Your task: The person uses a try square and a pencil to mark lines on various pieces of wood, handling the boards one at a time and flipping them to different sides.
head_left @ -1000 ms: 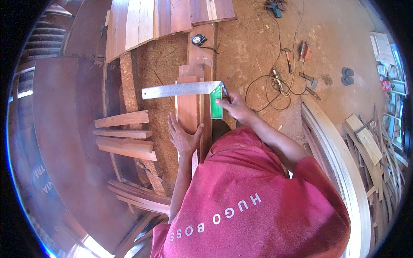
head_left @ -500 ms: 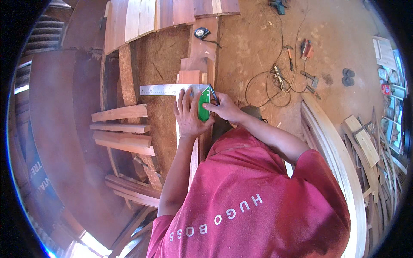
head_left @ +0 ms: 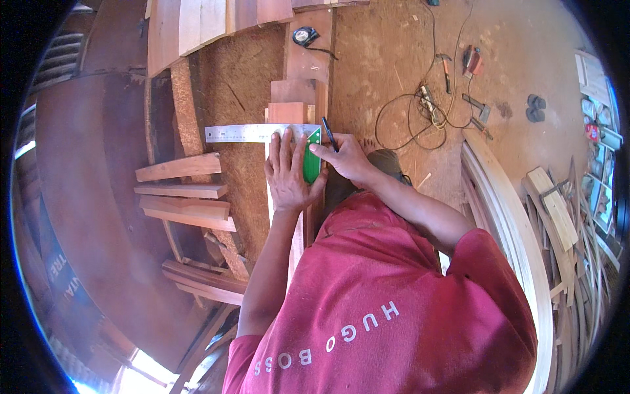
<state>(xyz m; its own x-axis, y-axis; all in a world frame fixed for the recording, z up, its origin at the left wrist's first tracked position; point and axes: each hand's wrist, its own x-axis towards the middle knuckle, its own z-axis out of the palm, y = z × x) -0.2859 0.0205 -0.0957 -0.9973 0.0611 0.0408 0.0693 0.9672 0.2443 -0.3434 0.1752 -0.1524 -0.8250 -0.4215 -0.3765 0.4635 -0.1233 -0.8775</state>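
A try square with a green handle and a steel blade lies across a stack of narrow boards. The blade sticks out to the left past the wood. My left hand lies over the square and the board with fingers stretched out, its fingertips on the blade. At the right edge of the wood, my right hand grips a dark pen, which leans with its upper end toward the blade's corner. The thumb of that hand reaches onto the green handle.
A tape measure lies on the plank ahead. Short wood pieces rest on a frame to the left. On the floor at right are a hammer, a red power tool, coiled cord and sandals. Long curved boards stand nearby.
My right hand has shifted slightly, and the pen now stands out more to the right of the square's corner. The left hand stays on the square. The whole view has turned a little.
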